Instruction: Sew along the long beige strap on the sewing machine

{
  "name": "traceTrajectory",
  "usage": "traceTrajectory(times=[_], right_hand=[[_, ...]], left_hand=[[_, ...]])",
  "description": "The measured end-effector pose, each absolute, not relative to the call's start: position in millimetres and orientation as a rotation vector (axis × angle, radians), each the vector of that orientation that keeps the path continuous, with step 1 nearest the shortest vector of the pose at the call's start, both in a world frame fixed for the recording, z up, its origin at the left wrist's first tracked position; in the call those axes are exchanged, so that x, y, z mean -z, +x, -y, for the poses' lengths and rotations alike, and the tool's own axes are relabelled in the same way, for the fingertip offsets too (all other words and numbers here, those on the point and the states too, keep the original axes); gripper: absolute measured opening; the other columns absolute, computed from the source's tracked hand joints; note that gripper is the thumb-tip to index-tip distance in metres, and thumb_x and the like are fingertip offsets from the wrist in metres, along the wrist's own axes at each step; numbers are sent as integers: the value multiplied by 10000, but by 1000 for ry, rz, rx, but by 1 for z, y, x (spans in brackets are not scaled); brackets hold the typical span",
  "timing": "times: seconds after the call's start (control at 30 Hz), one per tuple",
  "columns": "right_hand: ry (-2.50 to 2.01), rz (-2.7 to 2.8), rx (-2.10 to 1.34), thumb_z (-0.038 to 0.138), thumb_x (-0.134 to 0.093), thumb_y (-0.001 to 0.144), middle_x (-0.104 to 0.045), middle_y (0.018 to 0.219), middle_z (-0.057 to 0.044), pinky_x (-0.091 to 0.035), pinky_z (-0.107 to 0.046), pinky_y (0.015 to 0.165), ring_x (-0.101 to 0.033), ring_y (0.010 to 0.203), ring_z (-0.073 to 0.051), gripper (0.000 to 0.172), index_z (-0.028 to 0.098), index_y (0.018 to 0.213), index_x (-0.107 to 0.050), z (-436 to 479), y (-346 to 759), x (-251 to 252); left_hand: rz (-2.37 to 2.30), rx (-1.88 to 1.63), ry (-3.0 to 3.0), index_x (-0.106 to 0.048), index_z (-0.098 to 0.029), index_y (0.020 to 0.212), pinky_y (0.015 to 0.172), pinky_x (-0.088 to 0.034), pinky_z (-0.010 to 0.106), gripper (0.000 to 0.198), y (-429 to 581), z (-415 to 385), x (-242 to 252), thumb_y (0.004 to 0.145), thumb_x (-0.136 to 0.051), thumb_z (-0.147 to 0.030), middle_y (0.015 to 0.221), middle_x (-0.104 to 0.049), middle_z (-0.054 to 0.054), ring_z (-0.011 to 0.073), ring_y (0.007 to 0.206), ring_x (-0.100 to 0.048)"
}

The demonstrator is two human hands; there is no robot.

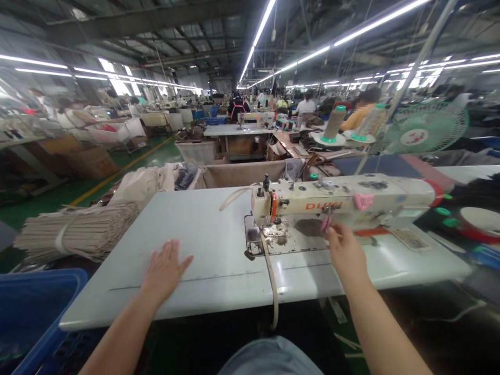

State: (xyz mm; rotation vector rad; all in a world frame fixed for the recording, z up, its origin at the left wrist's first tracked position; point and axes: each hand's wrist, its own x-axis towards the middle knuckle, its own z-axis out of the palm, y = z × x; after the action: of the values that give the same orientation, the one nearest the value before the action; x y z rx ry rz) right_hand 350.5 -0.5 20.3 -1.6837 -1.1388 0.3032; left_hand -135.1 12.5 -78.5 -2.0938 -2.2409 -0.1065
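My left hand [166,268] lies flat on the pale sewing table [211,229], fingers spread, holding nothing. My right hand [346,250] is closed on small pink-handled thread snips [325,223], held up against the front of the white sewing machine [351,195]. Their metal end points upward at the machine's arm; the detail is blurred. A beige strap [270,276] runs from under the presser foot across the table and hangs over its front edge. Another end of strap [236,196] sticks out behind the machine head.
A blue plastic basket [42,307] stands at the left, below a tied bundle of beige strips [78,232]. Thread cones [335,124] and a green fan [425,127] rise behind the machine. Several people work at other machines farther back.
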Motion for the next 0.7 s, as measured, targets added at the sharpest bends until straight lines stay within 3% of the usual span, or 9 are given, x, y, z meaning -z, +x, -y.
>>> traceTrajectory(times=[0.1, 0.2, 0.3, 0.4, 0.47, 0.57, 0.63, 0.7], right_hand=[[-1733, 1208, 135, 434, -542, 907, -660, 1088, -218, -442, -620, 1016, -590, 1101, -407, 343, 156, 1079, -647, 6, 356, -31], [-1658, 1390, 553, 428, -458, 993, -661, 1202, -230, -448, -558, 1050, -588, 1181, -389, 424, 131, 1214, -665, 2, 350, -55], [-1598, 1599, 685, 438, -436, 1030, -623, 1398, -179, -394, -516, 1134, -540, 1320, -358, 480, 162, 1394, -585, -17, 346, -85], [-1568, 1808, 712, 465, -428, 1036, -656, 1382, -172, -378, -487, 1168, -509, 1379, -345, 496, 133, 1352, -618, -45, 352, -110], [-1582, 1928, 689, 467, -429, 1034, -693, 1327, -180, -387, -490, 1167, -513, 1383, -347, 482, 115, 1265, -662, -62, 359, -119], [-1614, 2035, 655, 464, -425, 1033, -721, 1273, -186, -421, -485, 1134, -542, 1362, -346, 465, 116, 1217, -672, -82, 370, -124], [-1604, 2090, 659, 463, -406, 1038, -728, 1248, -191, -438, -471, 1107, -565, 1331, -340, 464, 122, 1194, -680, -88, 375, -125], [-1601, 2078, 713, 479, -392, 1039, -727, 1215, -203, -449, -473, 1069, -585, 1281, -346, 481, 125, 1175, -689, -86, 377, -127]], left_hand=[[2454, 182, -1538, -458, 123, 1413, 1201, -169, 643, 926, -160, -10, 77, 903, -332, -639, 1528, -395, 380, 475, 1544, -163], [2252, 377, -1730, -529, 14, 1394, 1212, -146, 660, 751, -148, -2, 69, 935, -342, -550, 1571, -392, 298, 441, 1569, -74], [1946, 732, -2189, -613, -94, 1312, 1244, -224, 575, 542, -111, 7, 55, 972, -382, -446, 1517, -499, 211, 375, 1544, -248], [1808, 1128, -2646, -650, -225, 1235, 1156, -437, 471, 360, -66, 24, 38, 1005, -429, -392, 1407, -597, 119, 275, 1348, -545], [1824, 1343, -2921, -674, -246, 1164, 1025, -545, 392, 300, -38, 40, 29, 1018, -444, -371, 1417, -570, 115, 247, 1265, -604], [1876, 1610, -3186, -663, -255, 1216, 955, -567, 353, 279, -2, 63, 24, 982, -538, -341, 1452, -526, 125, 222, 1162, -652], [1949, 1667, -3411, -689, -228, 1178, 938, -559, 345, 277, 14, 75, 31, 947, -599, -352, 1304, -631, 119, 206, 1059, -689], [2078, 1425, -3670, -732, -206, 1078, 886, -559, 327, 255, 25, 83, 45, 926, -620, -377, 1062, -730, 82, 195, 947, -711]])
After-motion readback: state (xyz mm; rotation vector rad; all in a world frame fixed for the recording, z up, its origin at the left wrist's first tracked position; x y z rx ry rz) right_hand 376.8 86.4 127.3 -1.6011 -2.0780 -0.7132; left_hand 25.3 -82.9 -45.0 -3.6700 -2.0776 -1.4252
